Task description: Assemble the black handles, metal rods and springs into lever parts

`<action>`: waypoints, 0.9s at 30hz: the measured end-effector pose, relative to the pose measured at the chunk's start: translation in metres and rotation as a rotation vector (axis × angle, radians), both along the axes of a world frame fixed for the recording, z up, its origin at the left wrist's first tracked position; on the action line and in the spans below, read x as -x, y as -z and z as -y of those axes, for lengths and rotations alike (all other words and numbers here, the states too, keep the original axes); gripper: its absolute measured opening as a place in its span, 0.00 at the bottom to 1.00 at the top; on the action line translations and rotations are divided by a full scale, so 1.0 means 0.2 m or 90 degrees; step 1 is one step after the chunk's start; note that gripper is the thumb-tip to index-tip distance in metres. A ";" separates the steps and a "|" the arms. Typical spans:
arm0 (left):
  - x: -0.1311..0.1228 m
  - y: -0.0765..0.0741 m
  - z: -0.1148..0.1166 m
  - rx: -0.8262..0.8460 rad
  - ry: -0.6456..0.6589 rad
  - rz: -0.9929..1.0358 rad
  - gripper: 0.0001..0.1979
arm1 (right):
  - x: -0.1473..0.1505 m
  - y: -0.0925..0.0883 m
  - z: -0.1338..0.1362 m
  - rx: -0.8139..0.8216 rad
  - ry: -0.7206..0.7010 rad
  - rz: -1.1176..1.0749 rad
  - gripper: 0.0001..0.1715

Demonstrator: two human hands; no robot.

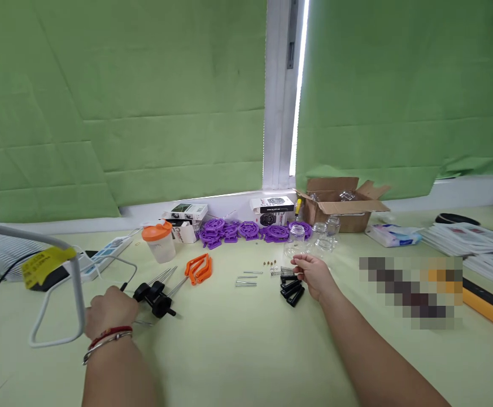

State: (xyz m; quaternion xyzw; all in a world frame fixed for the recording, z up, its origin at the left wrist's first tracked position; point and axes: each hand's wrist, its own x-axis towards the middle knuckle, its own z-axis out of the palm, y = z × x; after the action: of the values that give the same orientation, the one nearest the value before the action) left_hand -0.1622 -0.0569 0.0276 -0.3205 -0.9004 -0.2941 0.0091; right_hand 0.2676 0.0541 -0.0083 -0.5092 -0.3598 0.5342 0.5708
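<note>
My left hand (111,311) is closed beside a cluster of black plastic parts (155,298) with thin metal rods sticking out; a bit of rod shows past its knuckles. What those fingers hold is hidden. My right hand (314,274) has its thumb and fingertips together over several black handles (292,289), touching the end of a row of small metal springs (280,271). Anything in that pinch is too small to make out. Left of the springs lie several metal pins (246,283) and small brass pieces (269,263). Orange handles (199,269) lie nearer my left hand.
Purple plastic discs (248,230), printed boxes (272,210) and clear glass jars (319,230) line the back, beside an open cardboard box (339,216). An orange-lidded cup (160,243) and power strip (106,257) stand left. A white metal frame (78,294) rises by my left hand.
</note>
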 end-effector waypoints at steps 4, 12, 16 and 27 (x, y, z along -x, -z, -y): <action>-0.15 -0.11 0.00 0.002 0.038 -0.123 0.23 | 0.00 0.02 -0.02 -0.010 0.005 0.018 0.11; -0.73 -0.13 -0.12 -0.242 0.391 0.327 0.25 | 0.00 0.05 -0.04 -0.027 -0.002 0.090 0.11; -0.91 -0.13 -0.13 -0.190 0.506 0.500 0.19 | 0.00 0.08 -0.06 -0.064 -0.006 0.169 0.10; -1.01 0.10 -0.25 -0.187 0.462 0.798 0.17 | 0.07 0.05 -0.25 -0.166 -0.179 0.703 0.15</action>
State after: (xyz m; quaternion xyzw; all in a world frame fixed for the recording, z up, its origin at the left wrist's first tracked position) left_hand 0.0391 -0.0066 0.0072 -0.3654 -0.5252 -0.5242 -0.5620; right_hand 0.2532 0.1033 -0.0191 -0.5854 -0.7306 0.2116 0.2805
